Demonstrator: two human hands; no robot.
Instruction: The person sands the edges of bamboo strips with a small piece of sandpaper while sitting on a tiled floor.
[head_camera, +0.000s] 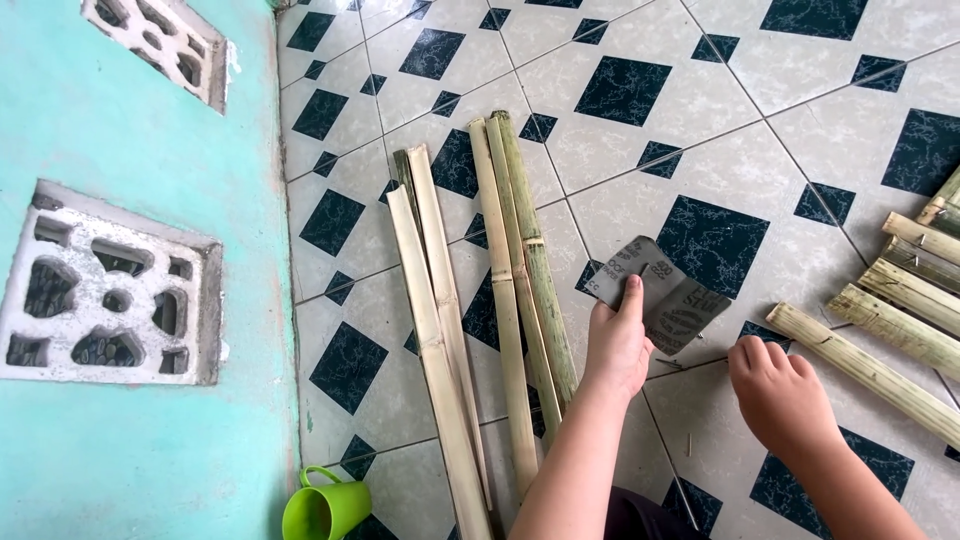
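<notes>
A sheet of grey sandpaper (660, 295) is seen lying on the tiled floor (700, 150), near the middle of the view, partly over a dark diamond tile. It is pinched at its near left edge by the left hand (617, 345): the thumb is laid on top of the sheet and the fingers are curled beneath or beside it, so the hand is mostly closed on the paper. The right hand (778, 392) is held just to the right of the sheet, its fingers curled loosely downward onto the floor; whether anything is gripped in it cannot be told, and no contact with the sandpaper is shown.

To the left of the left hand, a group of split bamboo strips (480, 300) is laid lengthwise on the floor, running from the far side toward the near edge of the view, some pale and some greenish, touching one another in two loose bundles. Toward the right edge of the floor, a second set of shorter bamboo pieces (900, 310) is laid at an angle, the nearest piece ending just beside the right hand.

Along the left side, a turquoise wall (130, 130) with white patterned vent blocks (105, 290) is met by the floor. At the foot of this wall, near the lower edge, a bright green plastic cup (322, 508) is found lying on its side.
</notes>
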